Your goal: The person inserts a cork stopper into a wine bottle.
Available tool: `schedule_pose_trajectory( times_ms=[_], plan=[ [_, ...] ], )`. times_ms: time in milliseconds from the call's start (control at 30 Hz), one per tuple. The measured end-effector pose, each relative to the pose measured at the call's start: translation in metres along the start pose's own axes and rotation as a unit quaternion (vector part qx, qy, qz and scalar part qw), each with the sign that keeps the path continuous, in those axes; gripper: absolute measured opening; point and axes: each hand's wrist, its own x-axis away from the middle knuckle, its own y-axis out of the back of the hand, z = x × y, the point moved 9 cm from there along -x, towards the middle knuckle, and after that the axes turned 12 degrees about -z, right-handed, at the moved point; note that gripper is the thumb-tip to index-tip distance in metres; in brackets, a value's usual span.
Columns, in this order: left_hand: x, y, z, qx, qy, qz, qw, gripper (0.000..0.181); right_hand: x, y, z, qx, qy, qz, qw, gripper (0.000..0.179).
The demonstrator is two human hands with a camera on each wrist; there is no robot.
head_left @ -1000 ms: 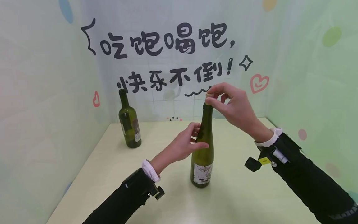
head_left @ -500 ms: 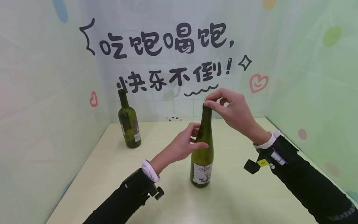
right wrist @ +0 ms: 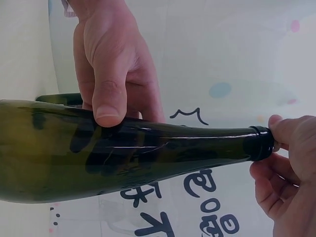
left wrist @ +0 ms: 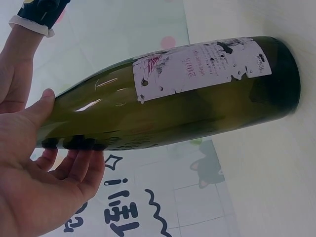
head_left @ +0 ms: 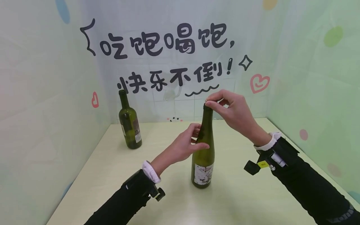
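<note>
A green glass wine bottle (head_left: pixel 204 157) with a worn white label (left wrist: pixel 197 69) stands upright on the table in the head view. My left hand (head_left: pixel 181 147) grips it around the shoulder, thumb on the near side and fingers behind the glass. At the top, my right hand (head_left: pixel 234 111) pinches a pale cork (head_left: pixel 206 100) between thumb and index finger, right at the bottle's mouth. Most of the cork is hidden by the fingertips. In the right wrist view, the right thumb and fingers (right wrist: pixel 280 129) close about the dark rim (right wrist: pixel 262 143).
A second green wine bottle (head_left: pixel 130 126) stands upright toward the back left of the pale table (head_left: pixel 112 178). Printed fabric walls (head_left: pixel 157 18) enclose the table at the back and on both sides.
My right hand has come down with the cork from just above the bottle to its mouth, and has stayed nearly still over the last half second. The left hand has kept its grip.
</note>
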Motion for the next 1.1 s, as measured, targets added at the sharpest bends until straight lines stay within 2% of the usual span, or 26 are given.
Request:
schedule_pose_trajectory(
  times_ms=[300, 500, 800, 1000, 1100],
  plan=[
    [-0.0008, -0.0022, 0.0031, 0.001, 0.0, 0.0, 1.0, 0.067, 0.003, -0.0021, -0.0014, -0.007, -0.011, 0.0, 0.9999, 0.012],
    [-0.003, -0.0033, 0.006, -0.005, -0.001, -0.003, 1.0, 0.067, 0.0064, -0.0034, -0.0036, -0.013, -0.009, -0.016, 0.9997, 0.011],
    [-0.0071, -0.0005, -0.0016, -0.025, -0.014, -0.008, 0.9996, 0.066, 0.0056, -0.003, -0.0041, -0.017, -0.002, -0.037, 0.9992, 0.016],
    [-0.0048, 0.0006, -0.0001, -0.038, -0.004, -0.005, 0.9992, 0.067, 0.0079, -0.0062, -0.0049, -0.021, -0.007, -0.044, 0.9988, 0.016],
    [-0.0043, 0.0013, -0.0009, -0.039, -0.012, -0.005, 0.9992, 0.066, 0.0076, -0.0062, -0.0042, -0.014, -0.005, -0.046, 0.9988, 0.017]
  ],
)
